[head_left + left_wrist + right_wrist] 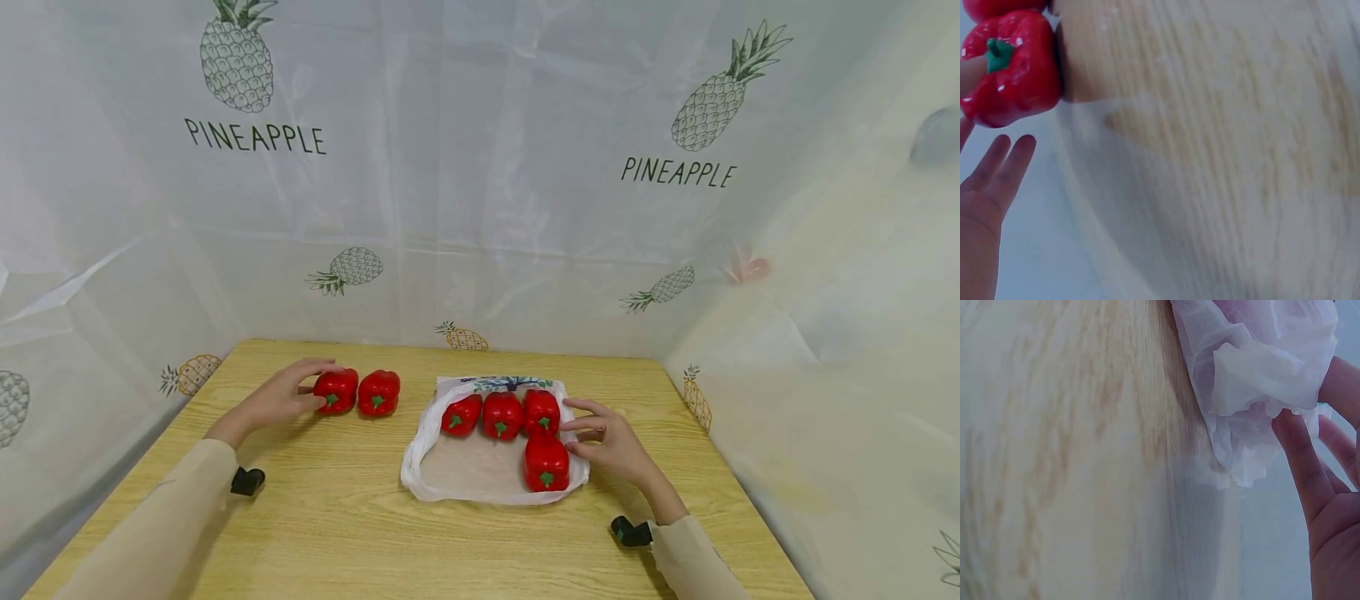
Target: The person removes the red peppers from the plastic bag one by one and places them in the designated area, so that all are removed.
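My left hand (281,396) is at a red bell pepper (335,392) on the left of the table, with thumb and fingers spread about it. In the left wrist view the thumb lies across the front of this pepper (1025,75), and two fingers extend straight, apart from it. Another red bell pepper (378,393) sits just to its right. A white plastic bag (427,433) lies with its mouth wide, several red peppers (502,416) inside. My right hand (611,442) touches the bag's right edge, fingers loosely extended; in the right wrist view the crumpled bag (1266,369) meets the fingertips.
The light wooden table (337,517) carries everything. A pineapple-printed sheet (480,208) hangs behind and along both sides. Black devices (247,481) sit at both wrists.
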Demonstrator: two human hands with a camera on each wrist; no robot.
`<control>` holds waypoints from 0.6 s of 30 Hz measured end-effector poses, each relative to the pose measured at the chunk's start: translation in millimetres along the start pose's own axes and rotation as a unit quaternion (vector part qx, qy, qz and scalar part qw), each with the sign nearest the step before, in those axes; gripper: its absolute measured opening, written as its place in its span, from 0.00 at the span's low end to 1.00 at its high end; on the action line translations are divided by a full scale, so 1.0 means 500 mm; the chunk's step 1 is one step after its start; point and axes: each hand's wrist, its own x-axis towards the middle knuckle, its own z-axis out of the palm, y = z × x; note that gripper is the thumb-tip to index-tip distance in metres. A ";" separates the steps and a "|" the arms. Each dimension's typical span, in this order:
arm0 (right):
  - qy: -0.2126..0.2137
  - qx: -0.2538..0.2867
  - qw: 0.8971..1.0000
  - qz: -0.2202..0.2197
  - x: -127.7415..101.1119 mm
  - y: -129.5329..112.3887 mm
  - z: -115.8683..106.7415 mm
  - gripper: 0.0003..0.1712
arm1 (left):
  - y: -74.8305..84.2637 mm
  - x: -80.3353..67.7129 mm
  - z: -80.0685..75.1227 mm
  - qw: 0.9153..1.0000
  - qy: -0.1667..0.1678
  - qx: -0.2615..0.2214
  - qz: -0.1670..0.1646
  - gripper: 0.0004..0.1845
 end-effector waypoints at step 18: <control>0.005 -0.004 1.000 0.000 -0.001 -0.002 0.002 0.14 | 0.110 0.032 0.001 0.989 0.058 0.111 0.080 0.32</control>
